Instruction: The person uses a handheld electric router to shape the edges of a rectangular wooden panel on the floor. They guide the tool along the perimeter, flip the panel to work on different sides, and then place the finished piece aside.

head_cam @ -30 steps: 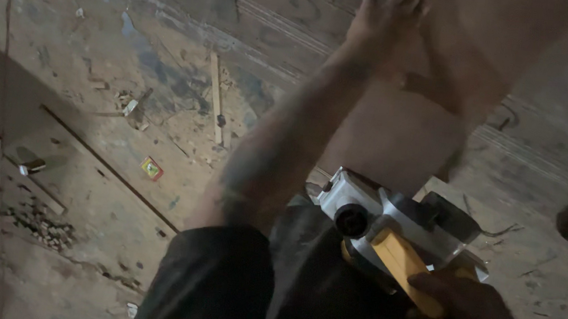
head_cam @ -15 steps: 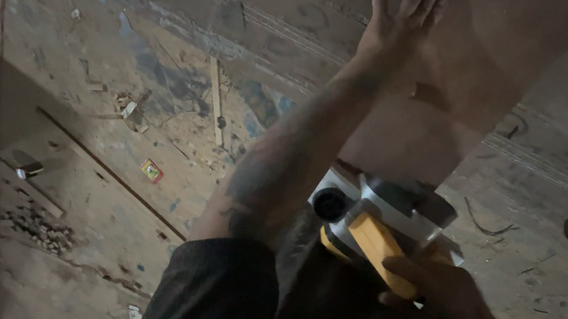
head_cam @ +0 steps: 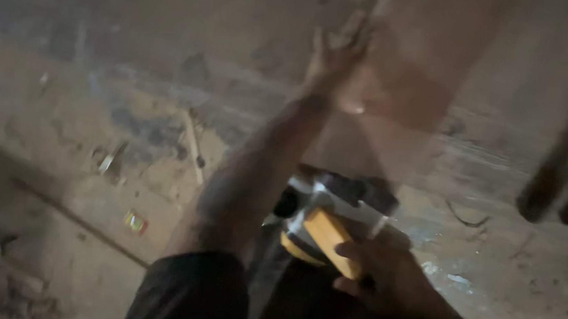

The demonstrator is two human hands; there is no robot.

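Note:
My right hand (head_cam: 384, 270) grips the yellow handle of a silver and yellow electric planer (head_cam: 330, 216), which rests on the near end of a long wooden board (head_cam: 414, 103). The board runs away from me up the middle of the view. My left arm stretches forward, and my left hand (head_cam: 336, 53) lies flat against the board's left edge with the fingers spread. The picture is blurred by motion.
A dusty wooden floor (head_cam: 80, 112) lies below, strewn with chips, a thin stick (head_cam: 193, 147), a small red and yellow scrap (head_cam: 135, 221) and a long dark strip (head_cam: 77, 219). Two dark wooden legs (head_cam: 567, 173) hang in at the upper right.
The view has swung and tilted, so board and hands sit more central. My left hand stays on the board and my right hand stays on the planer handle.

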